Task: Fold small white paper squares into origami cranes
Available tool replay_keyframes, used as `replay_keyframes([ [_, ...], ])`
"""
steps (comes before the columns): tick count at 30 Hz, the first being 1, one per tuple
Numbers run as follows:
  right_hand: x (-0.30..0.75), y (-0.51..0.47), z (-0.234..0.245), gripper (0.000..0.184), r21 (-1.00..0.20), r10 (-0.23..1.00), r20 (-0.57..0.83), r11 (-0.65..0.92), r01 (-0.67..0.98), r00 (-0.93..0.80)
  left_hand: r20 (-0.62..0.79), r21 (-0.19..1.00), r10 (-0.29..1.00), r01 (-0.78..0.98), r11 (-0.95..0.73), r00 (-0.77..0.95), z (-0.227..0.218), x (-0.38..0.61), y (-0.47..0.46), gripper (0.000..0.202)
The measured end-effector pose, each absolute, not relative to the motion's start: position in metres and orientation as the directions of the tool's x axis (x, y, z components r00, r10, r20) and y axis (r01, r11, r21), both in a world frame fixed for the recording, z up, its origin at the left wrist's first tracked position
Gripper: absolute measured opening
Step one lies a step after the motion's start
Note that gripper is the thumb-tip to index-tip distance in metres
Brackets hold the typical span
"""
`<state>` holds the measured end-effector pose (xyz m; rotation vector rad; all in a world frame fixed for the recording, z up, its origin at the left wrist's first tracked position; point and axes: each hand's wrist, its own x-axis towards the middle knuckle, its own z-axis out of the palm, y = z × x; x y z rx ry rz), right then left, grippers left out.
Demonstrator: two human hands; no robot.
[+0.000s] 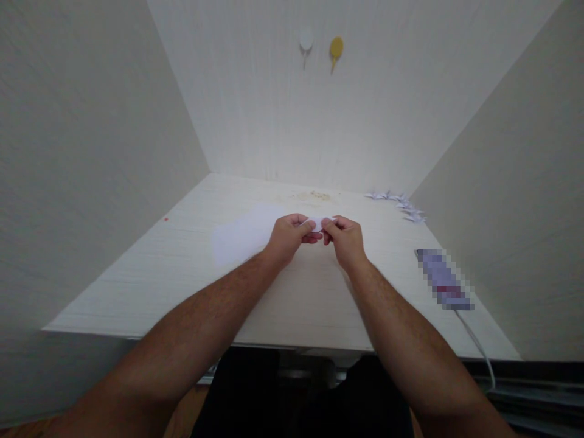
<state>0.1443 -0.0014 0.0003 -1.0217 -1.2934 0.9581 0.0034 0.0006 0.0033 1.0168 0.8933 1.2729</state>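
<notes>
A small folded piece of white paper (pixel 318 223) is held up between my two hands, over the middle of the table. My left hand (pixel 291 234) pinches its left end, thumb on top and fingers curled beneath. At the other end my right hand (pixel 345 237) grips it the same way, with the two thumbs a short gap apart. Part of the paper is hidden under the thumbs, so its full folded shape cannot be made out. White paper sheets (pixel 244 237) lie flat on the table just left of my left hand.
Several small folded white paper figures (pixel 401 204) line the back right of the table (pixel 301 304). A blurred-out phone-like device (pixel 442 280) with a white cable (pixel 477 347) lies at the right. Walls enclose three sides; a white hook (pixel 306 41) and yellow hook (pixel 336 47) hang behind.
</notes>
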Motion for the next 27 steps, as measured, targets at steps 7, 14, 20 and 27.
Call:
replay_keyframes([
  [7, 0.142, 0.002, -0.003, 0.018, -0.940, 0.938, 0.310, 0.327, -0.101, 0.156, 0.001, 0.949, 0.996, -0.315, 0.028, 0.090, 0.009, 0.010, -0.005, 0.017],
  [14, 0.150, 0.003, 0.007, 0.029, -0.932, 0.943, 0.156, 0.240, -0.272, 0.295, 0.189, 0.981, 0.968, -0.012, -0.193, -0.166, 0.004, 0.001, 0.002, 0.016],
  [20, 0.140, -0.002, 0.004, 0.032, -0.972, 0.985, 0.119, 0.141, -0.190, 0.122, 0.544, 0.822, 0.837, 0.238, -0.517, -0.061, 0.004, 0.005, -0.008, 0.019],
  [27, 0.147, 0.002, 0.005, 0.033, -0.963, 0.956, 0.262, 0.268, -0.031, 0.135, 0.348, 0.937, 0.936, 0.046, -0.346, -0.059, -0.002, 0.008, -0.003, 0.035],
])
